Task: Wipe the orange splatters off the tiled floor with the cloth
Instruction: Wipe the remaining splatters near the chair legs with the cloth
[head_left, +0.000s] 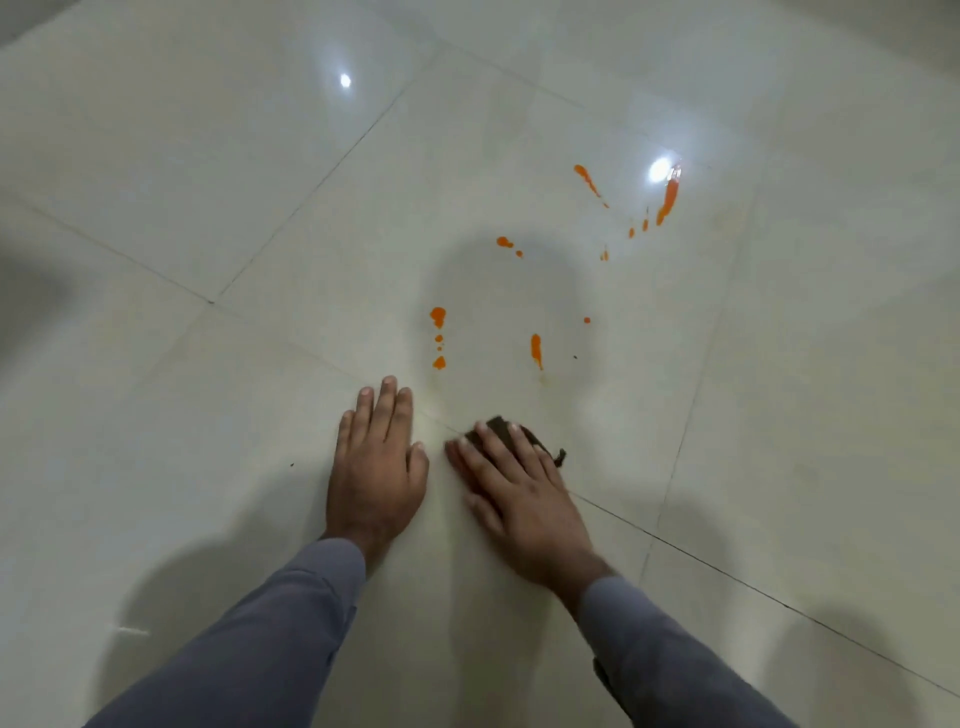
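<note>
The glossy cream tiled floor (218, 171) fills the view, crossed by thin dark grout lines. The left hand (375, 465) lies flat on it, palm down, fingers straight and close together, holding nothing. Just beside it, the right hand (511, 491) presses down on a small dark brown cloth (511, 430) with its fingers spread and nearly straight; only the cloth's far edge and a frayed corner show beyond the fingertips. The cloth sits on a grout line where two tiles meet, just on the near side of the mess. The bright orange splatters (438, 317) lie scattered on the tile ahead of both hands: a column of drops closest, a short streak to their right, and longer streaks farther off beside a bright light reflection (658, 170). Both arms wear grey-blue sleeves (270, 623).
</note>
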